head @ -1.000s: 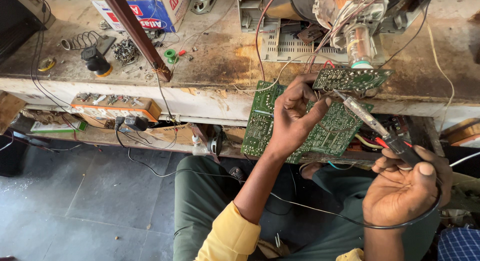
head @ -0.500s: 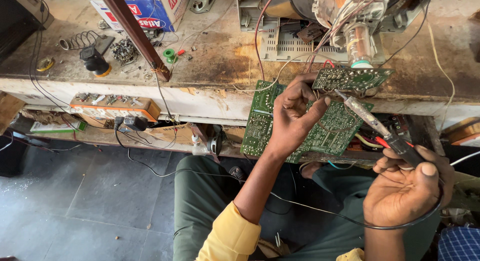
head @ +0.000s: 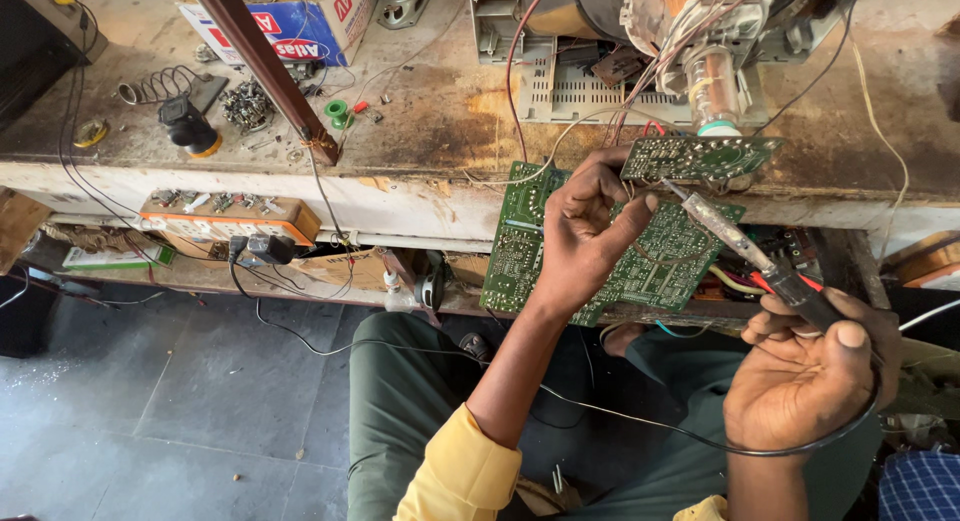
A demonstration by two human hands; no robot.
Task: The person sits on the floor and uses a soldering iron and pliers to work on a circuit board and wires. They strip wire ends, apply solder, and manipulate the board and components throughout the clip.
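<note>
My left hand (head: pixel 585 231) presses against a large green circuit board (head: pixel 520 246) that hangs tilted off the front of the workbench, fingers curled at its upper part. A smaller green circuit board (head: pixel 700 156) sits just above, tied by wires to a tube neck (head: pixel 708 86). My right hand (head: pixel 810 381) grips a soldering iron (head: pixel 735 241) by its handle. The iron's tip points up and left toward the gap between the two boards. A black cord (head: pixel 640 421) loops from the iron across my lap.
The stained workbench (head: pixel 430 121) carries a blue and white carton (head: pixel 300 26), a black knob-like part (head: pixel 185 126), a coiled spring (head: pixel 165 81), a green spool (head: pixel 337 111) and a slanted brown bar (head: pixel 265 66). An orange power strip (head: pixel 230 216) hangs below. Grey floor lies at left.
</note>
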